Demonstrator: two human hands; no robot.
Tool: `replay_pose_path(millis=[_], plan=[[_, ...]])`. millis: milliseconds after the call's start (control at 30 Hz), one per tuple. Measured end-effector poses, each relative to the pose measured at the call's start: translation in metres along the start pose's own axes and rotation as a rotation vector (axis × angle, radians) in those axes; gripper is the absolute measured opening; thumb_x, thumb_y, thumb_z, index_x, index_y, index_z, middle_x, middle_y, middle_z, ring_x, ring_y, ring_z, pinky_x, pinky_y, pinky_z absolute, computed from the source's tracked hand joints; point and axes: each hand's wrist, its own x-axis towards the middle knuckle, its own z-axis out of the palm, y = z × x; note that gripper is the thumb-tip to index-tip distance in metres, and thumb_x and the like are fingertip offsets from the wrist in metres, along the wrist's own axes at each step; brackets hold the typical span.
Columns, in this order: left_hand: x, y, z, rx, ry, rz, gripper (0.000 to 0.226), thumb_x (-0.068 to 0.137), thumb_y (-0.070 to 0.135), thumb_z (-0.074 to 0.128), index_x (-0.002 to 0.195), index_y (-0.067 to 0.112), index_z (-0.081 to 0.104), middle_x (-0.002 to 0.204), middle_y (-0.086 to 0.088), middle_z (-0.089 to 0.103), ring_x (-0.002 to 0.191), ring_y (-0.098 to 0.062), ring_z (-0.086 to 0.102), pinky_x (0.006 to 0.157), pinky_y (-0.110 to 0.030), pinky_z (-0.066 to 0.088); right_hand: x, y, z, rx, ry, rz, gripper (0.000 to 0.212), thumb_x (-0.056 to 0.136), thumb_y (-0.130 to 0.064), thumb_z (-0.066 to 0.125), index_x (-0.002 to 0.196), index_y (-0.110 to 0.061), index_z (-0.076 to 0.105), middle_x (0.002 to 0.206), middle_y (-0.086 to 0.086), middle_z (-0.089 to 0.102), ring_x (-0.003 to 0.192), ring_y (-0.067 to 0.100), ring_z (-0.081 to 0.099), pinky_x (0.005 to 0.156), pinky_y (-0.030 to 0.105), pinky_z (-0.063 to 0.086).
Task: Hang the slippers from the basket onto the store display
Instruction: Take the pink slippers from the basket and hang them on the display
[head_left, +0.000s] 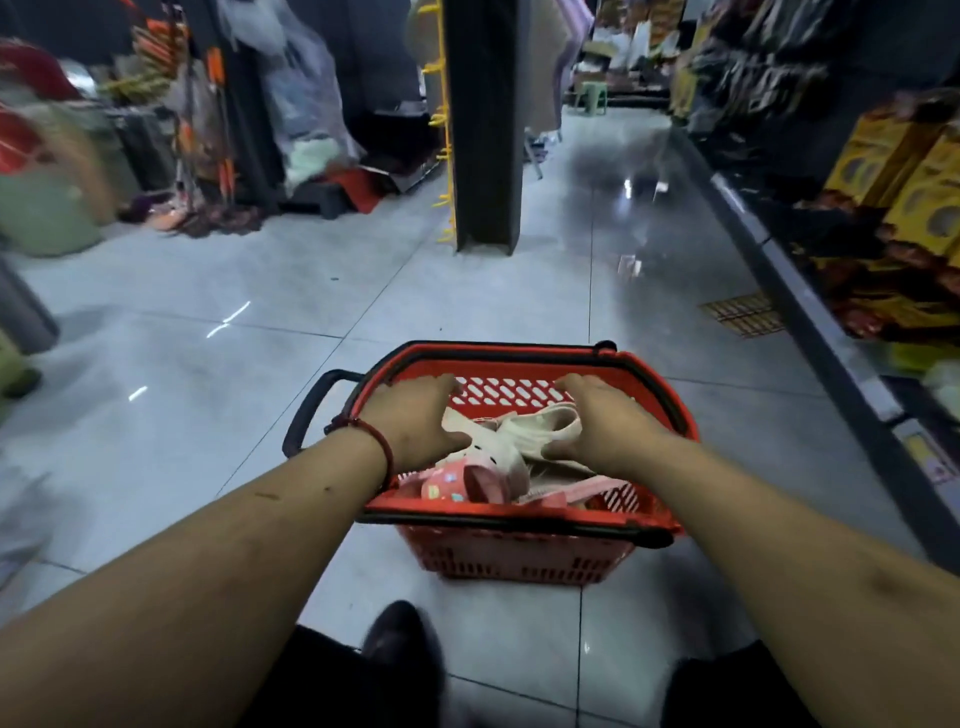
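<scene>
The red basket (519, 551) is open at the top, but slippers (540, 431) pile inside it. Bare floor (260, 291) lies wide to its left and ahead. A dark pillar (483, 130) with yellow hooks (441, 119) stands ahead; shelving (810, 312) walls the right side.

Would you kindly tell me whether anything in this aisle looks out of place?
A flat yellow packet lies on the floor tiles beside the right-hand shelf, as if fallen from it. The slippers sit jumbled in the basket, which seems normal.
</scene>
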Motion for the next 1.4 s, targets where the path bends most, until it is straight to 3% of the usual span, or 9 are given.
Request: replay_pose_path(millis=[167,300,400,500,667,900,1100,1300,1400], plan=[[0.024,-0.019,0.035,-0.089,-0.172,0.051,0.046,0.086,0.041,0.072,0.127,0.023,0.062,0.124,0.000,0.066,0.116,-0.022,0.060,0.099,-0.034,0.048,0.027,0.007,0.033,-0.004,-0.187,0.038,0.088,0.065,-0.047,0.089,0.140,-0.021,0.048,0.137,0.004,0.056,0.120,0.026,0.056,0.101,0.039,0.048],[0.047,-0.020,0.058,-0.016,-0.303,0.139,0.027,0.085,0.036,0.074,0.107,0.021,0.069,0.110,-0.004,0.066,0.104,-0.023,0.061,0.083,-0.029,0.049,0.050,0.010,0.050,-0.041,-0.335,0.020,0.064,0.074,-0.036,0.086,0.129,-0.020,0.057,0.123,0.003,0.064,0.107,0.022,0.059,0.096,0.036,0.051],[0.064,-0.014,0.071,0.036,-0.388,0.210,0.019,0.083,0.039,0.075,0.092,0.022,0.074,0.126,-0.005,0.060,0.112,-0.026,0.059,0.093,-0.038,0.051,0.063,0.020,0.063,-0.156,-0.411,0.024,0.044,0.077,-0.026,0.084,0.116,-0.018,0.065,0.114,0.004,0.066,0.102,0.023,0.061,0.089,0.034,0.052],[0.074,-0.007,0.081,0.150,-0.547,0.287,0.031,0.088,0.049,0.067,0.105,0.025,0.076,0.151,-0.001,0.042,0.129,-0.027,0.046,0.106,-0.044,0.044,0.070,0.028,0.067,-0.243,-0.532,0.061,0.029,0.077,-0.018,0.084,0.101,-0.010,0.070,0.105,0.009,0.071,0.099,0.026,0.066,0.087,0.037,0.056],[0.090,-0.005,0.092,0.162,-0.628,0.328,0.038,0.096,0.043,0.058,0.116,0.014,0.072,0.139,-0.008,0.054,0.116,-0.030,0.056,0.100,-0.043,0.049,0.078,0.035,0.072,-0.337,-0.722,0.074,0.036,0.087,-0.012,0.073,0.122,-0.010,0.069,0.122,0.006,0.067,0.112,0.024,0.063,0.098,0.035,0.052],[0.097,-0.027,0.087,0.072,-0.406,0.274,0.015,0.088,0.025,0.063,0.087,0.016,0.075,0.116,-0.005,0.069,0.095,-0.026,0.064,0.085,-0.039,0.054,0.083,0.040,0.080,-0.347,-0.747,0.085,0.025,0.089,-0.012,0.066,0.113,-0.006,0.069,0.109,0.010,0.070,0.099,0.026,0.068,0.086,0.036,0.057],[0.086,-0.041,0.069,-0.161,-0.153,0.134,0.014,0.089,0.016,0.068,0.092,0.019,0.081,0.096,0.001,0.071,0.096,-0.019,0.064,0.086,-0.029,0.050,0.071,0.037,0.075,-0.395,-0.749,0.107,0.037,0.093,-0.012,0.058,0.130,-0.006,0.058,0.125,0.013,0.063,0.104,0.026,0.062,0.098,0.038,0.051],[0.087,-0.054,0.056,-0.372,0.075,-0.165,0.024,0.089,0.023,0.060,0.079,0.005,0.072,0.077,-0.016,0.072,0.078,-0.034,0.069,0.075,-0.046,0.057,0.069,0.033,0.062,-0.325,-0.415,0.019,0.025,0.091,-0.027,0.065,0.115,-0.023,0.067,0.115,0.004,0.066,0.104,0.024,0.059,0.095,0.038,0.045],[0.086,-0.051,0.049,-0.440,0.166,-0.232,0.031,0.094,0.021,0.057,0.087,-0.007,0.069,0.088,-0.027,0.070,0.081,-0.038,0.066,0.075,-0.045,0.053,0.065,0.031,0.053,-0.346,-0.215,-0.005,0.018,0.088,-0.020,0.065,0.104,-0.027,0.069,0.114,0.003,0.067,0.106,0.025,0.058,0.098,0.039,0.044]])
